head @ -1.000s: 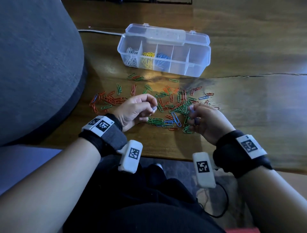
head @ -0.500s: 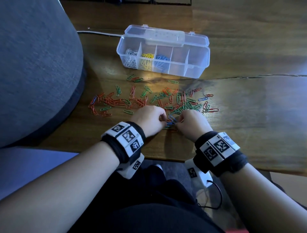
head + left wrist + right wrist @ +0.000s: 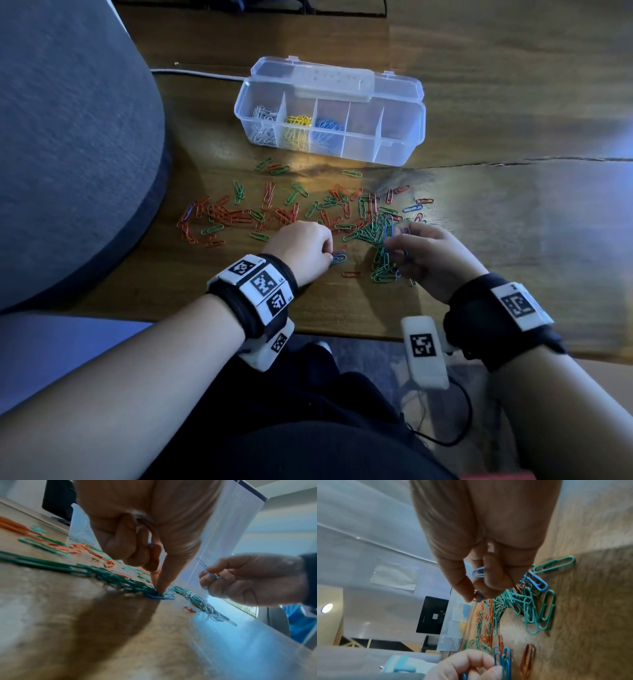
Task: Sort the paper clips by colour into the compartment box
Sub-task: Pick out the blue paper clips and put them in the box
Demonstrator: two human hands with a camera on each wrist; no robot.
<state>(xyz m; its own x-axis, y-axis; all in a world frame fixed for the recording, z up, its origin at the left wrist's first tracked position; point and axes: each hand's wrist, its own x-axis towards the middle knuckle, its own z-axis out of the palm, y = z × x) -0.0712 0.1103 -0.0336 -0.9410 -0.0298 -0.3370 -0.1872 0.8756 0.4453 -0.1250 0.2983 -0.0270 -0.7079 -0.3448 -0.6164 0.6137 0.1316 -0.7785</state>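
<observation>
On the wooden desk (image 3: pixel 513 240), loose clips are spread before the compartment box (image 3: pixel 397 144). Blue clips (image 3: pixel 339 257) are pinched by the left hand (image 3: pixel 301 251), another by the right hand (image 3: pixel 431 260); tangled green clips (image 3: pixel 373 233) could be dragged along.

Loose clips (image 3: pixel 346 212) litter the table (image 3: pixel 513 240) before the open box (image 3: pixel 329 113); right side seemingly bare.

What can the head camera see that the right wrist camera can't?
Only the head view shows the whole clear plastic compartment box, its white, yellow and blue clips sorted and two compartments empty. Only the right wrist view shows the small blue paper clips pinched in the right hand. Both show the left hand on blue clips and the loose green and orange clips on the wooden table.
</observation>
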